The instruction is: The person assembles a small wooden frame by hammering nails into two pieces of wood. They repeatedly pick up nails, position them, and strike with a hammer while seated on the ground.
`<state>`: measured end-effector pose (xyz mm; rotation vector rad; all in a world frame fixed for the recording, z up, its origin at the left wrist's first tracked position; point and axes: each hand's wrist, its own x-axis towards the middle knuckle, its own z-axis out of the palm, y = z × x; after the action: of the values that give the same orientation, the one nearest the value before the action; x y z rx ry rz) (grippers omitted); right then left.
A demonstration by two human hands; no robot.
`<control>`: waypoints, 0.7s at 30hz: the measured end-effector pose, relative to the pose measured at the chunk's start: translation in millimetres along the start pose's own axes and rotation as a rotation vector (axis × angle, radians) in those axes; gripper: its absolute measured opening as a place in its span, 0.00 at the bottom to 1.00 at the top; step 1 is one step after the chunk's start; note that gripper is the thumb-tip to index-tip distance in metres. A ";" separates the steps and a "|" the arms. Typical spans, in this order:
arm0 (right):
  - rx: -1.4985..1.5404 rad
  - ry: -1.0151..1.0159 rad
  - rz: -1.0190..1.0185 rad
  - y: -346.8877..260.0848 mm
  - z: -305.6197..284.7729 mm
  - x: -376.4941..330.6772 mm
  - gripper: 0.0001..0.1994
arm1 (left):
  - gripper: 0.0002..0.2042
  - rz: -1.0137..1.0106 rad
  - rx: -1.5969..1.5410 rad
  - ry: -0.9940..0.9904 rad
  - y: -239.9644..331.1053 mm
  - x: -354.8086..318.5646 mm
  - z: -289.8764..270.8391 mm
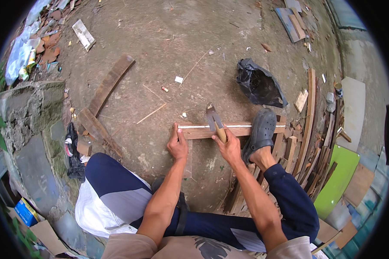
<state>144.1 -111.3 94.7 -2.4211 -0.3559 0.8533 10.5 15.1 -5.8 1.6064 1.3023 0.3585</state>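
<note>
The right hand (pixel 229 148) is closed around one wooden-handled hatchet (pixel 215 121), its flat blade on one long plank (pixel 231 129) pinned by the flattened, empty left hand (pixel 177 146).

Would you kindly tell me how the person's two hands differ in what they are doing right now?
The left hand presses on the end of the wooden plank, steadying it and holding no tool. The right hand grips the wooden handle of a hatchet, whose blade rests over the plank. Both are bare and close together at the plank.
</note>
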 end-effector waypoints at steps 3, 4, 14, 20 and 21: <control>0.022 0.107 -0.047 -5.0 14.8 -2.1 0.33 | 0.20 0.036 0.031 0.008 4.2 -0.7 0.9; -0.014 0.136 -0.055 1.1 20.6 0.3 0.33 | 0.19 0.074 0.054 0.012 3.7 -0.9 4.2; -0.087 0.160 -0.057 6.9 35.5 9.3 0.37 | 0.14 0.460 0.162 -0.183 -7.7 33.8 -6.2; -0.083 0.163 -0.038 1.1 35.9 6.0 0.36 | 0.12 0.352 0.129 -0.244 19.3 41.5 -12.0; -0.093 0.152 -0.039 2.8 34.5 6.4 0.37 | 0.12 0.331 0.095 -0.260 18.9 42.4 -9.1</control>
<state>127.0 -97.1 67.4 -2.5368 -0.3913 0.6441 30.5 57.6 -0.6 1.8839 0.8688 0.2795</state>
